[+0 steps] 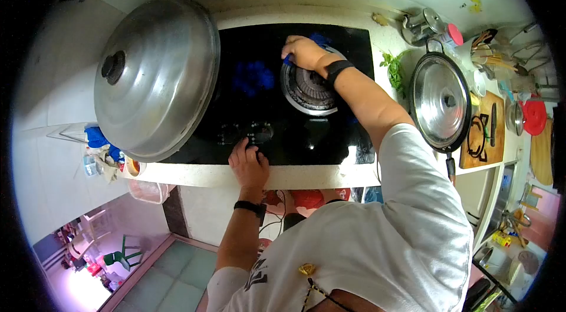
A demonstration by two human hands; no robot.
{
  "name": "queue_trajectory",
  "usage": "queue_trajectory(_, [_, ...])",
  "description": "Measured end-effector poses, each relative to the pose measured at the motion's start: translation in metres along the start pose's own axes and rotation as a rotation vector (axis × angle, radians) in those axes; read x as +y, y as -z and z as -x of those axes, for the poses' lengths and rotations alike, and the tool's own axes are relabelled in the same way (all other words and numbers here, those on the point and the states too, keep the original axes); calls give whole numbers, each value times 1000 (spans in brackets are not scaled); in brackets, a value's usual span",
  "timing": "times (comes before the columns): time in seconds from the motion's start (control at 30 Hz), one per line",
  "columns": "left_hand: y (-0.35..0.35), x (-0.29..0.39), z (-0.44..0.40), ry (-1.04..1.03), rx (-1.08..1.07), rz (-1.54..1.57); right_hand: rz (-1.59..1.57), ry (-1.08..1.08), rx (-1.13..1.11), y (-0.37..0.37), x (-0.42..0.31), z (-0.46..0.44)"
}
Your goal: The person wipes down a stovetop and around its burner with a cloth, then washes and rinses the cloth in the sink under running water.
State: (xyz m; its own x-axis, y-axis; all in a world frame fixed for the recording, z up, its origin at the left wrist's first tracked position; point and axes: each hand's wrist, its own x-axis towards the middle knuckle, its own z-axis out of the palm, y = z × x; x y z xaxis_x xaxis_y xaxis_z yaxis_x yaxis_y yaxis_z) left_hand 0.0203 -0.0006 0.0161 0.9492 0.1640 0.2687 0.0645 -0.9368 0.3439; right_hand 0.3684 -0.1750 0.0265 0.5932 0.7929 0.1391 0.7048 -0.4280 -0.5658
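Observation:
My right hand (303,52) is closed at the far-left rim of the round gas burner (311,89) on the black glass stove (348,129). A bit of something blue (287,60) shows under its fingers; it looks like a cloth, but most is hidden. The burner's metal ring is bare, with no pot stand on it. My left hand (249,164) lies on the stove's front edge, fingers stretched out, just below a control knob (263,132). It holds nothing that I can see.
A large domed metal lid (156,82) covers the stove's left part. To the right are a lidded pan (441,102), green leaves (394,70), a kettle (421,28), and a wooden board (492,135) bearing a knife (493,125) and a black pot stand (476,138).

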Motion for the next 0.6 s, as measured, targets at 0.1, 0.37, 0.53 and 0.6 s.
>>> queue_trajectory(0.1, [-4, -1, 1, -9, 26, -8, 67, -23, -31, -3, 7, -3])
queue_trajectory(0.37, [-5, 0, 0, -21, 44, -33, 329, -497, 197, 35, 48, 22])
queue_trajectory(0.53, [-3, 3, -1, -35, 49, -42, 356, -603, 396, 39, 50, 78])
queue_trajectory(0.6, [-4, 2, 0, -77, 114, -40, 436, -526, 484, 35, 58, 102])
